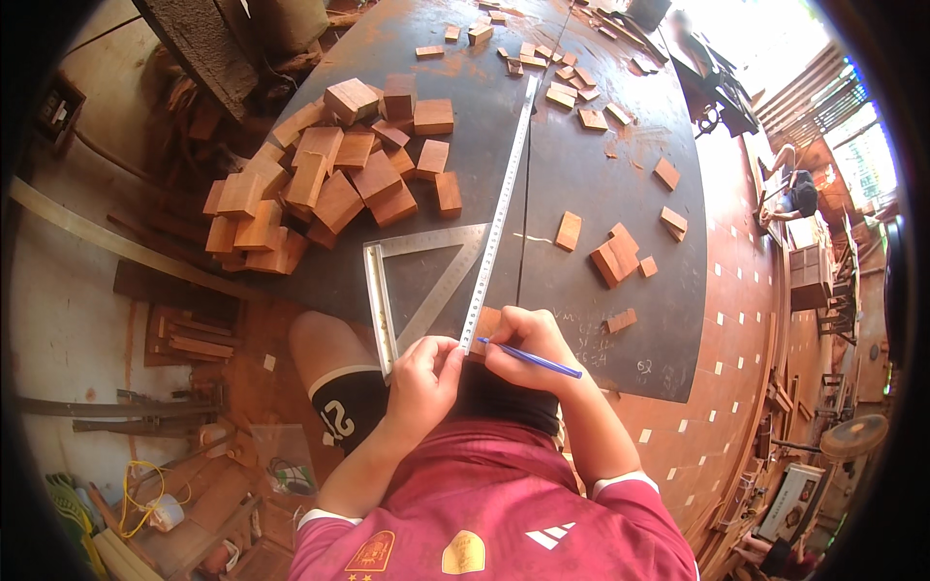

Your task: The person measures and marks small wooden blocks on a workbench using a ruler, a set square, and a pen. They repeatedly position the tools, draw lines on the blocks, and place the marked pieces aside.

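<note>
At the near edge of the dark worktop (581, 184) the person bends over one small wooden block (487, 322). The right hand (528, 349) pinches a blue pen (531, 359) between thumb and fingers, its tip at the block's left side, just beside the end of one long steel ruler (500, 215). The left hand (424, 376) has its fingers curled together, pressing down on the near end of that ruler where it meets one metal triangular square (412, 276). The ruler runs from the near edge away across the middle of the worktop, along a seam between two panels.

On the left side of the worktop, spilling over its left edge, lies one heap of reddish wooden blocks (325, 174); I count roughly thirty, though those underneath are hidden. To the right of the ruler, about eight blocks lie scattered (617, 255), some thicker, some mere chips, with one thin piece (621, 320) near chalk marks at the near right corner. Toward the far edge there are some fifteen to twenty smaller pale pieces (565, 89), too small to count exactly.

On the floor to the left are wooden strips and a coil of yellow cord (145, 494).
</note>
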A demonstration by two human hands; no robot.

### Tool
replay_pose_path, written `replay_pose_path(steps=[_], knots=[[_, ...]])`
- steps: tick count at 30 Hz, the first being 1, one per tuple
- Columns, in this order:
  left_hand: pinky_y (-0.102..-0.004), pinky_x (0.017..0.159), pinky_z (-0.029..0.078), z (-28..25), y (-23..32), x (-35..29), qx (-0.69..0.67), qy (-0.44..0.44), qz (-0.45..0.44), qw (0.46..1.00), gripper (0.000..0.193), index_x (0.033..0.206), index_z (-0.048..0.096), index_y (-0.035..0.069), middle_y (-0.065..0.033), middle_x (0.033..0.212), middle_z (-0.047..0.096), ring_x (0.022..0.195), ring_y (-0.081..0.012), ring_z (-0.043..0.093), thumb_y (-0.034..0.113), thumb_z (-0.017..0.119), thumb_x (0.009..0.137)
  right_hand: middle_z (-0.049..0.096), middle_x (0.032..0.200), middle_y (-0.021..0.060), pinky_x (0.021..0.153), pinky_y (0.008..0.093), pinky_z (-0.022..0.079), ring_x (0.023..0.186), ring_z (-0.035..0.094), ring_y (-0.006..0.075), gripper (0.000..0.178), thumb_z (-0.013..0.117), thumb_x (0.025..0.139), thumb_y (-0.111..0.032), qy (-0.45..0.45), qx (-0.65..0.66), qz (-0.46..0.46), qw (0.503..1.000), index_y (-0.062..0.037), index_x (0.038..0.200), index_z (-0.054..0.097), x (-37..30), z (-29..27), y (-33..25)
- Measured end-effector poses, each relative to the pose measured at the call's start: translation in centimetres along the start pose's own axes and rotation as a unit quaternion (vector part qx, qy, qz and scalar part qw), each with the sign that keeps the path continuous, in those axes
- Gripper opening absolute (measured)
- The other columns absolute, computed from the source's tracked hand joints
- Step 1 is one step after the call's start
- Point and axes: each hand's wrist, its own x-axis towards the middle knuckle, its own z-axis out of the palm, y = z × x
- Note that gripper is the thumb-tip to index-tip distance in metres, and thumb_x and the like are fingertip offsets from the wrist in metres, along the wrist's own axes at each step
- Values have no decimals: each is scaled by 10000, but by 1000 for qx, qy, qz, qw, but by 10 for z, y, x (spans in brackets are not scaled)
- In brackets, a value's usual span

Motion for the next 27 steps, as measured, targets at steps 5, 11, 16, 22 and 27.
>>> replay_pose_path(steps=[5,11,16,22,27], knots=[[-273,622,561,0,1,0,-1,1,0,1000,126,1011,699,-36,-105,867,722,716,-127,717,81,727,975,585,593,107,524,311,470,578,537,84,240,759,770,-86,19,-21,-14,999,-4,713,541,0,4,2],[-272,613,551,1,-1,0,-7,9,4,1000,124,1006,700,-34,-99,845,716,700,-121,710,82,730,973,591,592,113,527,308,482,591,545,67,252,777,779,-90,21,-15,-1,1000,-1,718,549,1,6,2],[-274,610,546,0,1,1,-2,9,10,1000,127,999,701,-28,-94,824,709,689,-121,705,93,730,975,586,585,111,520,301,476,598,540,56,265,787,782,-94,22,-18,0,1000,0,714,548,1,6,4],[-271,600,537,0,2,1,3,11,14,1000,124,995,705,-19,-90,818,704,674,-116,689,101,731,975,586,580,110,516,301,475,600,540,52,275,791,783,-99,24,-9,5,1000,1,709,545,2,7,7],[-265,597,531,-1,1,1,-9,5,6,1000,117,995,707,-16,-81,816,701,667,-106,677,98,730,976,600,587,120,522,307,487,591,567,65,271,789,782,-104,25,-12,6,1000,3,708,552,2,6,3]])
